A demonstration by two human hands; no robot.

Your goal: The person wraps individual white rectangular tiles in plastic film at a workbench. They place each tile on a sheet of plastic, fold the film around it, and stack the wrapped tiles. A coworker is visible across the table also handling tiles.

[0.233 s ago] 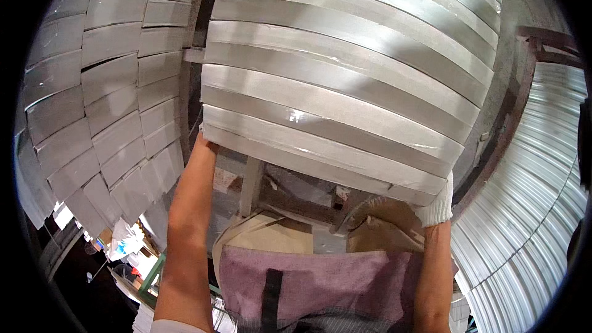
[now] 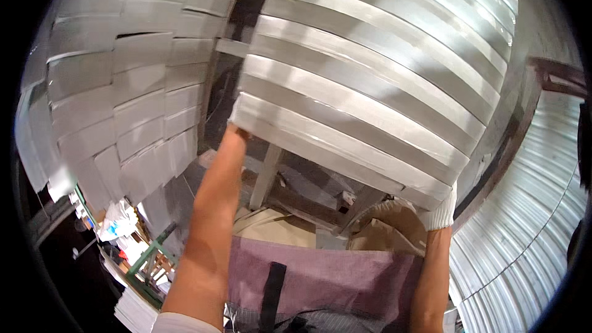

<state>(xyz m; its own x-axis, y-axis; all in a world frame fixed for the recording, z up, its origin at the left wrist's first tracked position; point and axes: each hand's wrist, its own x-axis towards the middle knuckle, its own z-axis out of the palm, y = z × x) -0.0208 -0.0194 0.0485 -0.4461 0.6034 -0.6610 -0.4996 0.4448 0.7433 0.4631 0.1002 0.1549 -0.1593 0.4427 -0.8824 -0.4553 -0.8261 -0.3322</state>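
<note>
In front of me is a stack of long, flat, pale grey-white cartons (image 2: 364,95), its layers showing as light and dark bands, with shiny patches. My left hand (image 2: 235,113), in a white knitted glove, grips the left end of the nearest carton. At the opposite end my right hand (image 2: 441,209), gloved the same way, holds the lower right corner. The cartons hide most of the fingers of both hands. The nearest carton slants down from left to right, above my mauve apron (image 2: 345,277).
To the left rises a wall of stacked pale cartons (image 2: 139,98). Corrugated pale sheets (image 2: 518,240) stand at the right beside a rusty metal frame (image 2: 558,77). A wooden post (image 2: 266,176) is below the stack. Clutter and a green frame (image 2: 145,265) lie at lower left.
My left hand and the left end of the stack appear farther right, and the stack slants more. The carton wall and the surroundings also shift in view. Both hands keep their hold.
</note>
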